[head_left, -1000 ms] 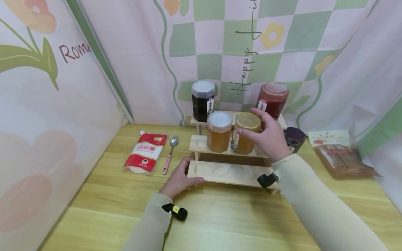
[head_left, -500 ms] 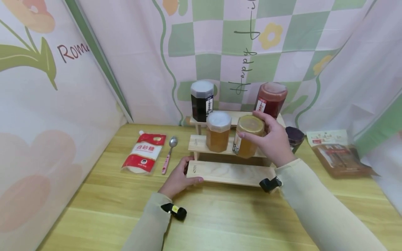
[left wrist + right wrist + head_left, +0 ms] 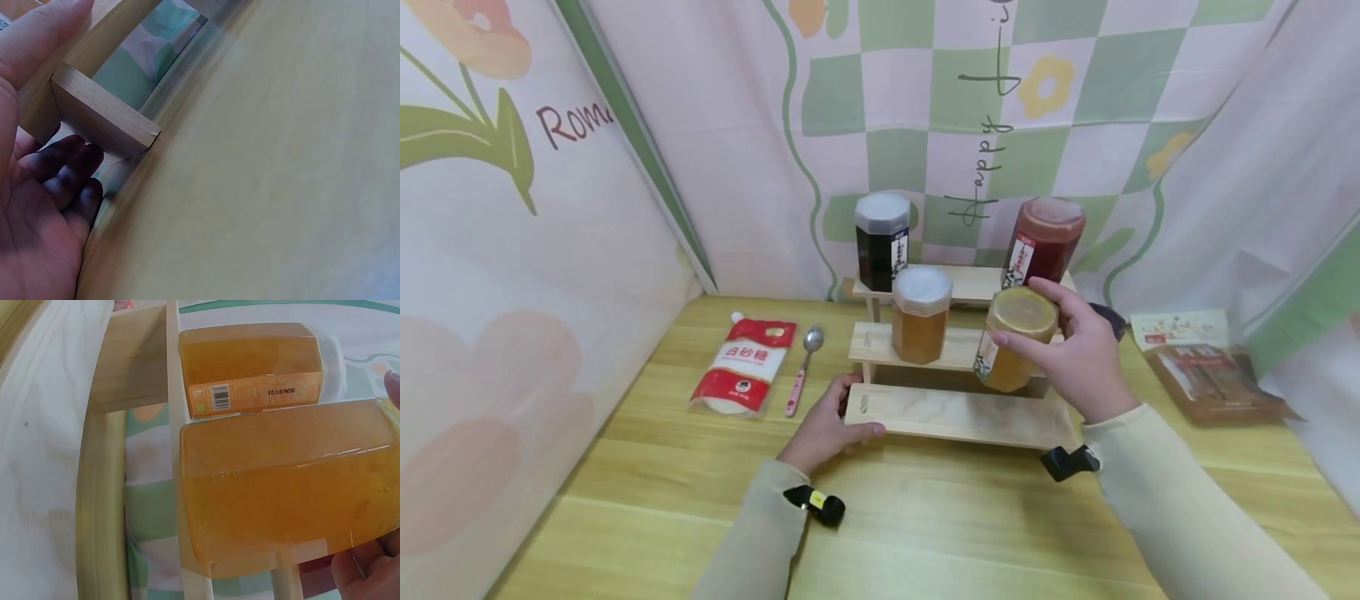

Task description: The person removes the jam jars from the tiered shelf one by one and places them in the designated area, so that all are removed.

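My right hand (image 3: 1078,354) grips a jar of amber honey or jam with a yellowish lid (image 3: 1017,337), thumb in front and fingers behind. The jar tilts slightly at the right part of the middle step of a three-step wooden rack (image 3: 962,414). Whether its base touches the step, I cannot tell. At the rack's lower left end, my left hand (image 3: 829,427) holds the bottom step, thumb on top and fingers curled by the wooden support (image 3: 103,112). Left of the held jar stands another amber jar with a white lid (image 3: 921,321), its barcode label visible in the right wrist view.
On the top step stand a dark jar (image 3: 880,246) and a red jar (image 3: 1047,237). A dark purple jar (image 3: 1108,320) is partly hidden behind my right hand. Left lie a sugar bag (image 3: 745,367) and a spoon (image 3: 805,367); right, a brown packet (image 3: 1217,375).
The gripped amber jar has moved right and slightly nearer along the middle step, away from the white-lidded jar, and leans more. The left hand stays on the rack.
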A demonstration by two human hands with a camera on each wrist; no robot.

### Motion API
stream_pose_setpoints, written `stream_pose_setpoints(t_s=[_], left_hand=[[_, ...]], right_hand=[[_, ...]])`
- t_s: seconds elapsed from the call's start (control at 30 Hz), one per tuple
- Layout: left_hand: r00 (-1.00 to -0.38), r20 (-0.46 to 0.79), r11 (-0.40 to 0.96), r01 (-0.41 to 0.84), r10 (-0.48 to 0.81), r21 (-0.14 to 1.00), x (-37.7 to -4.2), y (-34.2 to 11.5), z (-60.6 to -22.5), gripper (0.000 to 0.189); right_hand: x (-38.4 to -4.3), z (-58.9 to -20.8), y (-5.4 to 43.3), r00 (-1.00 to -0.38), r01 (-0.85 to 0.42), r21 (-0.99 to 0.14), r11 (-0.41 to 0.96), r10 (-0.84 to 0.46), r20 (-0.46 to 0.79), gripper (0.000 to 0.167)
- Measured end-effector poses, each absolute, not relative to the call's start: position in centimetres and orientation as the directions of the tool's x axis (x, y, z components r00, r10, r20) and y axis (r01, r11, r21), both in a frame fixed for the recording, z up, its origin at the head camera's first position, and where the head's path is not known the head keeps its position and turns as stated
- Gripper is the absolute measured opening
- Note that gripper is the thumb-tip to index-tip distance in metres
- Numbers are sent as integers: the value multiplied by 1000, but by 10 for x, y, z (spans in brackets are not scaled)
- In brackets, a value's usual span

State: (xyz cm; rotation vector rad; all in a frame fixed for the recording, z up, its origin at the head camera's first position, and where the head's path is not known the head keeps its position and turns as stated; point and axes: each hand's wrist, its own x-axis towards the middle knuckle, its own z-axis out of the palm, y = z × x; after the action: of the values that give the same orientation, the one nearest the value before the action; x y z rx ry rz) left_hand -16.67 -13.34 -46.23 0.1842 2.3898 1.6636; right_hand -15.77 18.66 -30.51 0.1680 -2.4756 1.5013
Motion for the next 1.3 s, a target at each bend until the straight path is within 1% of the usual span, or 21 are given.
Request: stream_pose_setpoints(t_s=[0.27, 0.53, 0.73, 0.9, 1.17, 1.3], left_hand=[[-968, -101, 348, -15, 231, 938, -165, -133, -461, 93], [-969, -96, 332, -14, 230, 943, -166, -133, -462, 90], [-967, -88, 334, -4, 237, 943, -166, -133, -463, 91], [-967, -98, 341, -12, 235, 940, -165, -133, -462, 91], [-966, -81, 322, 2, 245, 947, -165, -133, -462, 89], [-967, -86, 326, -4, 238, 945, -165, -133, -463, 88]], right_hand=[[-151, -309, 202, -952, -253, -837, 485, 28, 305, 82], [-145, -312, 217, -950, -238, -832, 502, 59, 308, 83], [-142, -313, 226, -939, -262, -806, 531, 54, 340, 83], [-139, -314, 234, -934, -275, -814, 512, 61, 353, 82], [-134, -316, 250, -928, -251, -787, 563, 90, 361, 82], [-132, -317, 259, -929, -238, -803, 547, 112, 352, 79]])
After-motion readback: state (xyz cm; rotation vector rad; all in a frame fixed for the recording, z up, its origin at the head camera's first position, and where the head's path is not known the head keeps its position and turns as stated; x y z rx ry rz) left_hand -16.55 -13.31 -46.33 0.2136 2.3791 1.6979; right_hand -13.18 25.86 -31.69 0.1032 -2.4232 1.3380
